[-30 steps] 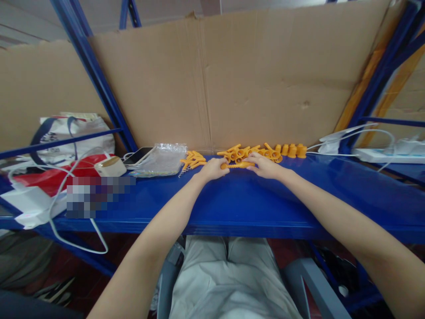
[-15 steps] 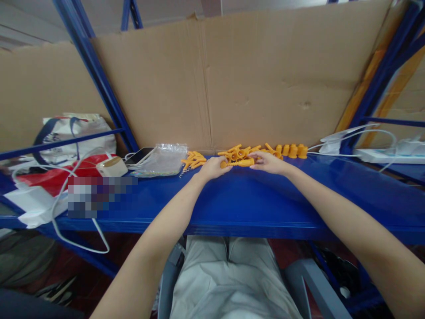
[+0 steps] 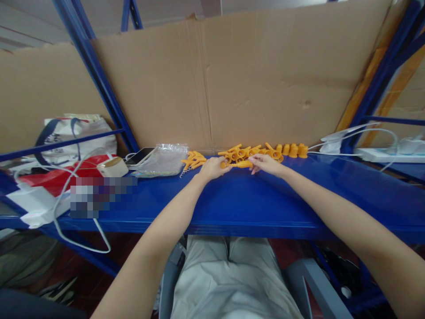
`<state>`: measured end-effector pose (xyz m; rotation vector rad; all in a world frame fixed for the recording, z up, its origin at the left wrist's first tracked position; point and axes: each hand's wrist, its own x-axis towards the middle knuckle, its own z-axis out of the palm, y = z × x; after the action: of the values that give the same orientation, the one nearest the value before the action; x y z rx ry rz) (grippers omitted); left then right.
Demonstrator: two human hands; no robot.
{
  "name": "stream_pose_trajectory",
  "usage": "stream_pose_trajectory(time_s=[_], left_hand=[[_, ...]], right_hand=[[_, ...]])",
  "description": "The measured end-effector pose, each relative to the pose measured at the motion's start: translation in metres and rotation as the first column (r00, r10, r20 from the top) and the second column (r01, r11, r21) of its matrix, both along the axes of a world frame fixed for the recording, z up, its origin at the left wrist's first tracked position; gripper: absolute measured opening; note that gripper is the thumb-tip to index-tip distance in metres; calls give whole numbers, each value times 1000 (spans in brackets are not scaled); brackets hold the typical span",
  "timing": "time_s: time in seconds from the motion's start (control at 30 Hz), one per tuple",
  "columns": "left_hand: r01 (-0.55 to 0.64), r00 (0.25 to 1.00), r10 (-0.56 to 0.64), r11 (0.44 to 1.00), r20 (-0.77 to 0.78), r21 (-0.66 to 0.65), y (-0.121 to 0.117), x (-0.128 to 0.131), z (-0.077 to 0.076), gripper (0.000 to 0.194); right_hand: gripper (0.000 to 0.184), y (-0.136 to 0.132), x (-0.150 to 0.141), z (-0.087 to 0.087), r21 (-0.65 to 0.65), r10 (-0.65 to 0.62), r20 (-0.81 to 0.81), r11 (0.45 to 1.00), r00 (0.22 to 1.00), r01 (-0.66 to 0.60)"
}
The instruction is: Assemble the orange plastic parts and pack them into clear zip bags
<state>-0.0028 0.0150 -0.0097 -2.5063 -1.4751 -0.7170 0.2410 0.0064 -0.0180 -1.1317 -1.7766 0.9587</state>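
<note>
Above the blue shelf's back part, a small orange plastic piece (image 3: pixel 244 164) lies level between my hands. My left hand (image 3: pixel 211 169) is closed around its left end, where a round orange end shows at the fingertips. My right hand (image 3: pixel 267 165) pinches the right end, thumb and fingers together. Just behind them is a heap of orange plastic parts (image 3: pixel 234 156) with round open ends and narrow stems. Left of my left hand lie several orange corkscrews (image 3: pixel 194 158) with metal spirals. Several orange caps (image 3: pixel 292 150) stand in a row to the right.
Cardboard (image 3: pixel 265 79) walls off the back of the blue shelf (image 3: pixel 239 204). Left are a clear plastic bag (image 3: pixel 164 159), a phone (image 3: pixel 142 155), a white charger (image 3: pixel 113 167), cables and a cloth bag (image 3: pixel 89 139). A white power strip (image 3: pixel 378 155) lies at the right.
My right hand has shifted slightly left and its fingers have curled round the end of the orange piece. My left hand stays almost where it was.
</note>
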Motion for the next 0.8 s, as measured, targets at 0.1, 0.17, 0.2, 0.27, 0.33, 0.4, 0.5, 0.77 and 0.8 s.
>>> stream_pose_trajectory(time_s=[0.1, 0.17, 0.2, 0.27, 0.33, 0.4, 0.5, 0.77, 0.8], left_hand=[[3, 1000, -3, 1000, 11, 0, 1, 0, -1, 34], [11, 1000, -11, 1000, 17, -2, 0, 0, 0, 33], [20, 1000, -20, 1000, 21, -1, 0, 0, 0, 33], [40, 999, -40, 999, 28, 9, -1, 0, 0, 31], [52, 998, -53, 998, 36, 24, -2, 0, 1, 30], [53, 998, -54, 998, 43, 38, -2, 0, 0, 30], [49, 997, -51, 998, 56, 41, -1, 0, 0, 31], [40, 996, -43, 998, 79, 42, 1, 1, 1, 30], [38, 996, -41, 998, 76, 45, 1, 1, 1, 30]], right_hand=[[29, -1, 4, 2, -32, 86, -6, 996, 996, -86], [38, -1, 7, 3, -35, 122, -24, 992, 992, -123], [37, -2, 8, 4, -32, 127, -32, 991, 991, -128], [30, -4, 8, 5, -28, 130, -34, 991, 991, -131], [26, -7, 7, 7, -39, 136, -17, 990, 991, -136], [33, -11, 4, 8, -69, 116, 1, 991, 993, -116], [46, -14, -1, 9, -118, 36, 23, 992, 999, -33], [37, -12, 7, 11, -141, 97, 57, 986, 994, -88], [41, -11, 9, 11, -130, 105, 45, 987, 993, -98]])
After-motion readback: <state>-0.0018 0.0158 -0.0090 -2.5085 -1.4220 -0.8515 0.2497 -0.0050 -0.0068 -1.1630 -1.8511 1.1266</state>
